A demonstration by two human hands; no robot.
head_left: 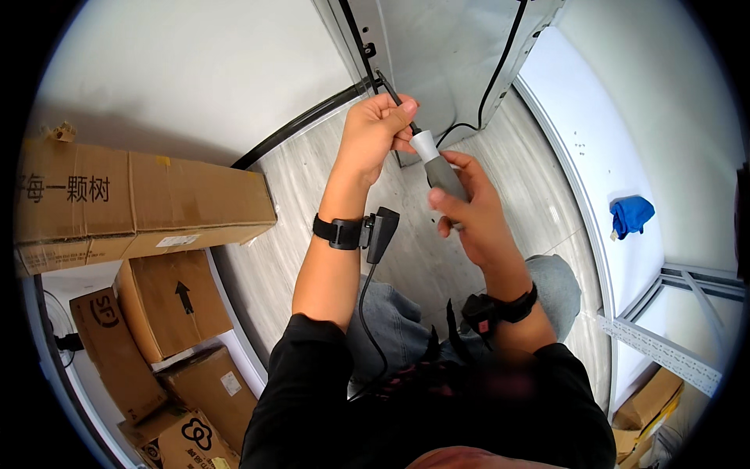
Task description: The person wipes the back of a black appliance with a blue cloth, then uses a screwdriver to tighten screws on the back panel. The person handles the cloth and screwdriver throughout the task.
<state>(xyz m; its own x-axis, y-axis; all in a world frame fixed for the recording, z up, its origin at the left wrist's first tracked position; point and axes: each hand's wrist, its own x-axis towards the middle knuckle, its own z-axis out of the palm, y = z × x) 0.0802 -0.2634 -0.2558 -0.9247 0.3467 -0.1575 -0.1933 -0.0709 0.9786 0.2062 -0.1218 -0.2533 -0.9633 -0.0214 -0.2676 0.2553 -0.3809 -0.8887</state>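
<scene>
A screwdriver (424,146) with a grey handle, a white collar and a dark shaft slants up and away in front of me. My right hand (480,211) is wrapped round the grey handle. The thumb and fingers of my left hand (372,134) pinch the shaft. Its tip meets the lower edge of a grey metal panel (445,55), close to a black cable (361,43). Whether the tip sits in a screw is too small to tell. Both wrists wear black straps with small devices on them.
Cardboard boxes (183,301) are stacked at the left, beside a long carton (101,195). A blue cloth bundle (631,216) lies on a white surface at the right, near a perforated metal frame (664,352). Another black cable (500,70) hangs along the panel.
</scene>
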